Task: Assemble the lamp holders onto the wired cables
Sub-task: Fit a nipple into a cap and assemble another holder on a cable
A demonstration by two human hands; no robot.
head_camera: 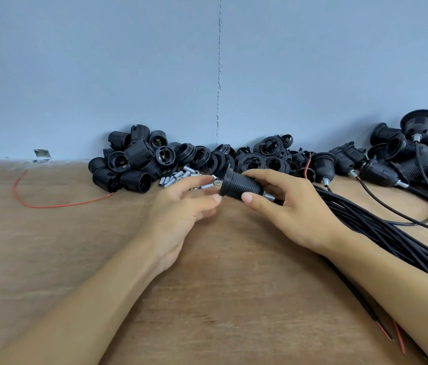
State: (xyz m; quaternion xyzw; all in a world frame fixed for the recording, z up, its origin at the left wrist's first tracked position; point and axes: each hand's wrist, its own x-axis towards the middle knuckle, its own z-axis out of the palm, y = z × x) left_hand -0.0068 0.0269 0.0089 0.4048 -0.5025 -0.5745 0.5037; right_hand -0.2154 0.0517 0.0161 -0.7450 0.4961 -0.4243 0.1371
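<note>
My right hand (289, 206) grips a black ribbed lamp holder (242, 184) above the wooden table, thumb below and fingers over its top. A silver metal tube (269, 197) sticks out of its right end toward my palm. My left hand (184, 206) sits just left of the holder with relaxed fingers, its fingertips close to the holder's flared rim; whether they touch is unclear. A bundle of black cables (381, 227) runs from under my right hand to the lower right.
Against the blue wall lie a pile of black holder bodies (128, 164), a heap of black rings (255, 159), loose silver tubes (178, 177), and finished holders on cables (402, 156) at the right. A loose red wire (36, 205) curves at the left on the table (220, 285).
</note>
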